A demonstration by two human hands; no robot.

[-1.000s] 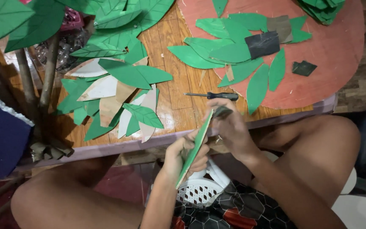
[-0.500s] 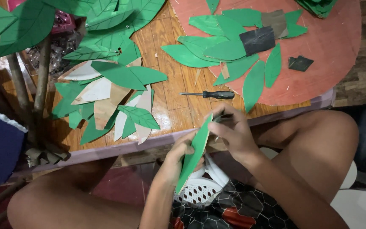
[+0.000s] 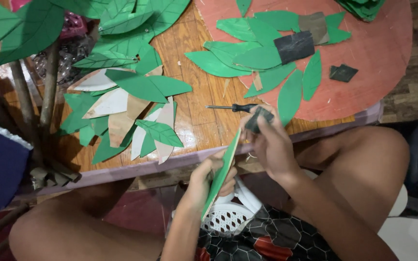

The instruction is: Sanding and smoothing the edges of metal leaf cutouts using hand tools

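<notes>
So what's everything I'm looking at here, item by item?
green leaf cutout in hand: one, green, seen edge-on, held in the left hand
dark sanding piece: one, grey-black, in the right hand, at the cutout's top
screwdriver: one, black handle, on the wooden table
loose leaf cutouts: many, green and tan, table left
leaf pile: several, green, on the round red board
dark squares: two or three, on the board
white basket: one, on the lap
left hand: gripping the cutout
right hand: holding the dark piece
</notes>
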